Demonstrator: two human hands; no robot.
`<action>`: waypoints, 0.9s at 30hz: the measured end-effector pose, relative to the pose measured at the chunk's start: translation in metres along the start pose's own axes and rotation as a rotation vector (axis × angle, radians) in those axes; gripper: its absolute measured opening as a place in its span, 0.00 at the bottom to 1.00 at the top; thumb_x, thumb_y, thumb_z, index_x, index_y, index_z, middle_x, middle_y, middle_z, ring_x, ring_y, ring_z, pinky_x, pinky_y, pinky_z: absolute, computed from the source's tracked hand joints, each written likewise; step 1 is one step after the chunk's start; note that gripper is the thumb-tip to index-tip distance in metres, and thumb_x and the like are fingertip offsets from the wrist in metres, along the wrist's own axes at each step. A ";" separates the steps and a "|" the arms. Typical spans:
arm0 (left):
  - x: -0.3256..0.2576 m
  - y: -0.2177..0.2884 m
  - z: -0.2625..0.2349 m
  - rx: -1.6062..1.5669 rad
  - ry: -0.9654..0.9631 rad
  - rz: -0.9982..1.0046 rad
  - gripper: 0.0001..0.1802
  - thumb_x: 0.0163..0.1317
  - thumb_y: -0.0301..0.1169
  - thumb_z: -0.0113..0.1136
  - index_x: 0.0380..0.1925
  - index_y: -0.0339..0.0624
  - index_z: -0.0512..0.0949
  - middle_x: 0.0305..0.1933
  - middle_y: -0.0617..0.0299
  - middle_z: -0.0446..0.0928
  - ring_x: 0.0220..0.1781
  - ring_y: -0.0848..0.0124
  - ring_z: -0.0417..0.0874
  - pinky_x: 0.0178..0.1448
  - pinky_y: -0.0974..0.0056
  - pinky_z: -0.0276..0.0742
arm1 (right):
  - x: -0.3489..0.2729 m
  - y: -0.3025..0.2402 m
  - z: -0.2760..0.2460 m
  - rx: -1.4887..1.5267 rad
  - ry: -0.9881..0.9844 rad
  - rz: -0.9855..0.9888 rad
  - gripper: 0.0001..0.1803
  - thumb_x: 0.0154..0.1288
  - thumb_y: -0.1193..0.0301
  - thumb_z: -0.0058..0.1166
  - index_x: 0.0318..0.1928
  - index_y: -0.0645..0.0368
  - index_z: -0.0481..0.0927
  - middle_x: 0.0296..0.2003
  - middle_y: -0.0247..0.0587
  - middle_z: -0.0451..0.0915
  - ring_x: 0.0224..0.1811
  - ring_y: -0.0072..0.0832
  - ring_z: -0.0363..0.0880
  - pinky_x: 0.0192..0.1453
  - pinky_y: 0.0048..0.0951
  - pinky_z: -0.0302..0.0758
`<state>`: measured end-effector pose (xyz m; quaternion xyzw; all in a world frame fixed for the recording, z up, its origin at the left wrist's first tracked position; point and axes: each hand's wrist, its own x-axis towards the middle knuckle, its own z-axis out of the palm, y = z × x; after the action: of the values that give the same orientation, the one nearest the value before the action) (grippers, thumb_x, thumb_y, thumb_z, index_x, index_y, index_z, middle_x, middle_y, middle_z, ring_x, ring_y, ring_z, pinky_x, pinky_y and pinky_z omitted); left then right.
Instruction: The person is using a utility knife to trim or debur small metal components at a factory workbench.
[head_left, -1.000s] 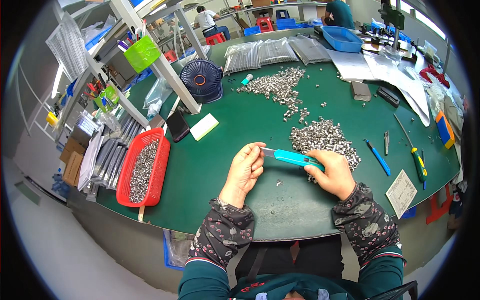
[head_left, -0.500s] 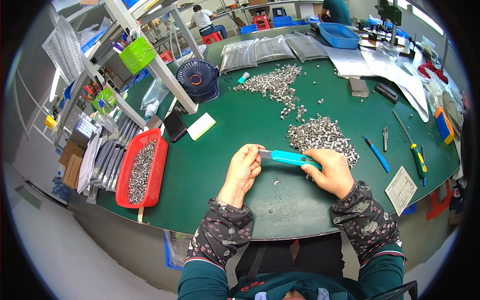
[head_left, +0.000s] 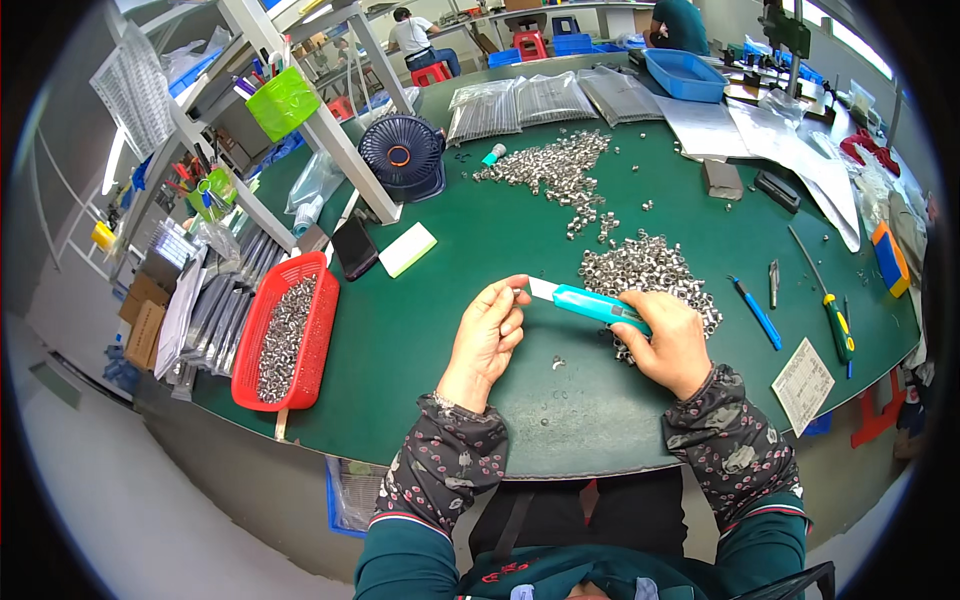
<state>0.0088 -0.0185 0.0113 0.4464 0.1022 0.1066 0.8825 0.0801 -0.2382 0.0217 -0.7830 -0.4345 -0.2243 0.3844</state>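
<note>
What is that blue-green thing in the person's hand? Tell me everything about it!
It is a utility knife with a slim teal body that looks like plastic. A pale, flat blade sticks out of its left end. It lies nearly level, tilted slightly up to the left, above the green table. The right hand grips its back end, and the blade tip reaches the fingertips of the left hand, which seem to pinch something tiny there. A pile of small metal parts lies just behind it.

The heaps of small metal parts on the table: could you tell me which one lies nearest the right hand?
The nearer heap, touching the right hand; the other heap lies farther back.
</note>
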 end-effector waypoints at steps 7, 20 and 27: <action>0.003 -0.004 -0.008 -0.029 -0.043 0.053 0.06 0.64 0.28 0.49 0.39 0.39 0.71 0.32 0.63 0.71 0.19 0.84 0.59 0.15 0.81 0.52 | 0.000 -0.001 0.000 0.019 -0.065 0.039 0.14 0.51 0.66 0.58 0.38 0.59 0.75 0.25 0.40 0.75 0.28 0.38 0.75 0.30 0.36 0.70; 0.002 -0.004 -0.005 0.066 -0.049 0.088 0.07 0.63 0.28 0.50 0.40 0.38 0.71 0.31 0.65 0.69 0.19 0.85 0.59 0.15 0.81 0.51 | -0.001 0.001 -0.001 0.105 -0.145 0.099 0.14 0.51 0.66 0.57 0.38 0.58 0.76 0.23 0.42 0.76 0.27 0.40 0.75 0.30 0.38 0.71; -0.001 -0.004 0.000 0.285 -0.004 0.161 0.08 0.63 0.28 0.51 0.41 0.38 0.74 0.24 0.72 0.66 0.17 0.87 0.55 0.16 0.80 0.48 | 0.002 0.000 -0.004 0.232 -0.289 0.301 0.13 0.54 0.63 0.55 0.38 0.57 0.77 0.23 0.43 0.77 0.26 0.40 0.76 0.30 0.37 0.71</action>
<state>0.0086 -0.0213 0.0085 0.5739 0.0782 0.1606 0.7992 0.0806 -0.2405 0.0256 -0.8135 -0.3862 0.0012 0.4348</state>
